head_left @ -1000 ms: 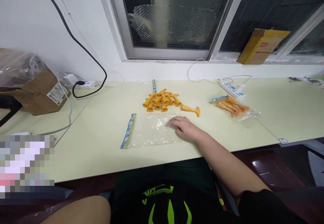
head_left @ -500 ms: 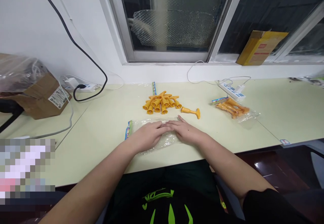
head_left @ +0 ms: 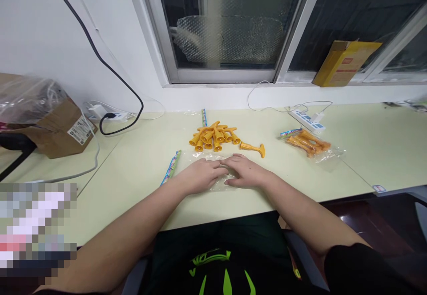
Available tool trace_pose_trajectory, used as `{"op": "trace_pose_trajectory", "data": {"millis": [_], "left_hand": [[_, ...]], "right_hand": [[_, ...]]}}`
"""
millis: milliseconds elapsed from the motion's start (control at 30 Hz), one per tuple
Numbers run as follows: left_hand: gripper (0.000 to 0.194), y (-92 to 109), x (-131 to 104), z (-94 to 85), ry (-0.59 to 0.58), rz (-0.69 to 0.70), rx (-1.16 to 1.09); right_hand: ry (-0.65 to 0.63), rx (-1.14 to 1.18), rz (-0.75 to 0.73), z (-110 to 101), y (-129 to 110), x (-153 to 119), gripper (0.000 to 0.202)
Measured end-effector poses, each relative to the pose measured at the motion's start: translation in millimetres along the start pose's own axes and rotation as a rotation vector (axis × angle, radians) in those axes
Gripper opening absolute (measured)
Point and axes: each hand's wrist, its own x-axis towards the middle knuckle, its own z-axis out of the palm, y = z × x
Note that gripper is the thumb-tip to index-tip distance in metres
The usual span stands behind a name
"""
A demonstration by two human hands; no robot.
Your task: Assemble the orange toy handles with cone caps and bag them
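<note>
A clear plastic bag (head_left: 220,187) with a colourful printed header strip (head_left: 171,168) at its left end lies crumpled on the table. My left hand (head_left: 203,175) rests palm down on it, fingers stretched to the right. From the other side, my right hand (head_left: 245,171) touches the bag, thumb and fingers apart. The two hands' fingertips meet over its middle. Just beyond lies a pile of yellow plastic pieces (head_left: 213,135) with flared, hollow ends and crossbar handles. One similar yellow piece (head_left: 252,148) lies alone on the right of the pile.
Another bag (head_left: 308,143) holding several yellow pieces lies at the right, near a power strip (head_left: 307,120). A header strip (head_left: 204,117) shows behind the pile. At left stand a cardboard box (head_left: 62,128) and a black cable (head_left: 125,83). A yellow carton (head_left: 347,63) leans against the window.
The bag's header strip has turned to a slant and shows more of its length. My right thumb has come into sight, apart from the fingers. The yellow pieces have stayed put.
</note>
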Motion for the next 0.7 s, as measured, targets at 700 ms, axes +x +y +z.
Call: {"op": "trace_pose_trajectory", "data": {"millis": [700], "left_hand": [[0.019,-3.9,10.7,-14.7,0.138,0.120,-0.029]], "right_hand": [[-0.009,-0.093,-0.135,15.7,16.5,33.0,0.040]]}}
